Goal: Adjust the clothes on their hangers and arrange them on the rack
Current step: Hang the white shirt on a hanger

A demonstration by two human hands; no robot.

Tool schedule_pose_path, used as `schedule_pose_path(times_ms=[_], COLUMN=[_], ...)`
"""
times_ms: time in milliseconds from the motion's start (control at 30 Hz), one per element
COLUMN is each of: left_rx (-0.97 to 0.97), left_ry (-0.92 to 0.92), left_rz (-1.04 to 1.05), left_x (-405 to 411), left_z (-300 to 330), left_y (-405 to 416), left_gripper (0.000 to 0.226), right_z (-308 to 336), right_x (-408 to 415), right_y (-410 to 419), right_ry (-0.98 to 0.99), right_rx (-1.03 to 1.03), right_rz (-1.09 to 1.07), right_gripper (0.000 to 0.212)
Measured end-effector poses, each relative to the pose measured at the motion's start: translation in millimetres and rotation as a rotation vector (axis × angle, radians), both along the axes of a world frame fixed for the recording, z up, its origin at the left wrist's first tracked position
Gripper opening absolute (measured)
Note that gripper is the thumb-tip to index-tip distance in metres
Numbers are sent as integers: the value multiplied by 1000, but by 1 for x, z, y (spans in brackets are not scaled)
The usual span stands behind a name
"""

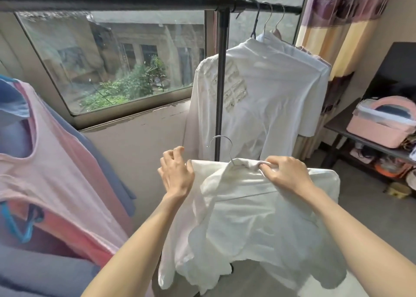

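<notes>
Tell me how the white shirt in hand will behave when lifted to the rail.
Likely floppy: the white shirt sags in folds below its hanger. Probably light, since the right hand pinches only the collar. It may slide off-centre.

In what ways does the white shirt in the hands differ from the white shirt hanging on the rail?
The held white shirt is off the rail, its hanger hook free; the hanging white shirt has its hook on the rail. The held one is bunched and plain; the hanging one drapes straight and bears a lace patch. Both are white, on hangers.
</notes>
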State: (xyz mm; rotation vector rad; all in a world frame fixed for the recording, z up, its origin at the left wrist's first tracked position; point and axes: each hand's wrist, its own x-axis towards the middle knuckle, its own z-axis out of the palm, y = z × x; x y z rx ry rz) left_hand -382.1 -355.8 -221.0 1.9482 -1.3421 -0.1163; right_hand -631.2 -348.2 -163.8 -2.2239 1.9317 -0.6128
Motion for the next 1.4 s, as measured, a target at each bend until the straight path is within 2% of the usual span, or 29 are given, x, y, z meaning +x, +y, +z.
schedule_pose_path(times_ms=[67,133,233,333,467,567,700,767,1000,1200,1333,1400], left_rx=[-53,-140,-70,38,116,134,134,150,129,161,228,244], left_ry=[66,129,59,89,5,2,7,-72,-425,-641,-735,-773], left_rz=[-4,-129,-264,-169,-158,-118,-114,-160,-212,-211,-213,-211], left_x=[-11,-26,-38,-30,-25,-23,-7,3,24,21,10,7], left_z=[-9,-22,-42,-49,-46,-43,-31,-24,8,27,30,32], left_y=[14,31,40,31,25,20,12,10,-9,-13,-12,-11], left_gripper=[39,40,50,53,69,69,60,56,21,25,23,22], right_z=[-6,-12,-18,-22,-25,-26,-21,-19,-2,5,6,10], right_x=[1,4,8,11,11,16,16,11,-1,2,15,16], right_y=[0,1,2,3,3,9,12,9,-7,1,5,4], right_ry=[-63,-118,-217,-298,-437,-452,-316,-204,114,183,381,403], right_rx=[34,80,130,162,168,150,93,84,373,349,217,264], right_rz=[-40,-54,-57,-56,-64,-7,24,52,247,227,120,147], right_gripper=[30,26,22,26,36,26,19,21,21,23,24,23])
